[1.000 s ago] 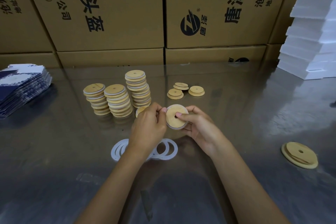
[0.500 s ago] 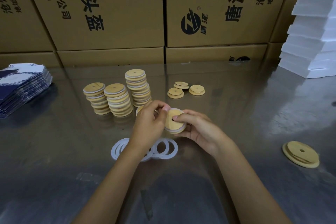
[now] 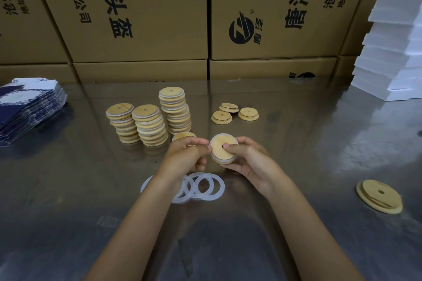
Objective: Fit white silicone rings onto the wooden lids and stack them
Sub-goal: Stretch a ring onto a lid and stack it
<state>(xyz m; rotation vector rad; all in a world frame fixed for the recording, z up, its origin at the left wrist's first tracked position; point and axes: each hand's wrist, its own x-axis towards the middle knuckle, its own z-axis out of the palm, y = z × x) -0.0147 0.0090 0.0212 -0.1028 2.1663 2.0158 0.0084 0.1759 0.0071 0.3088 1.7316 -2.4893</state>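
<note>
Seating a white silicone ring [image 3: 223,136] round a wooden lid [image 3: 222,151] held above the table [image 3: 296,143], right hand [image 3: 247,162] gripping the lid, left hand [image 3: 185,155] pinching its rim. Probably calls next for pressing the ring home, then setting it on the stacks [image 3: 150,121] beyond; loose rings [image 3: 198,186] waiting beneath.

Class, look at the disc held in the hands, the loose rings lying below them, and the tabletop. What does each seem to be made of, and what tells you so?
Held lid: pale matt wood, probably; faint grain, tan colour.
Loose rings: soft white silicone or rubber, it seems; thin, slightly translucent, matt.
Table: likely polished metal; grey, with mirror-like reflections of the boxes.
</note>
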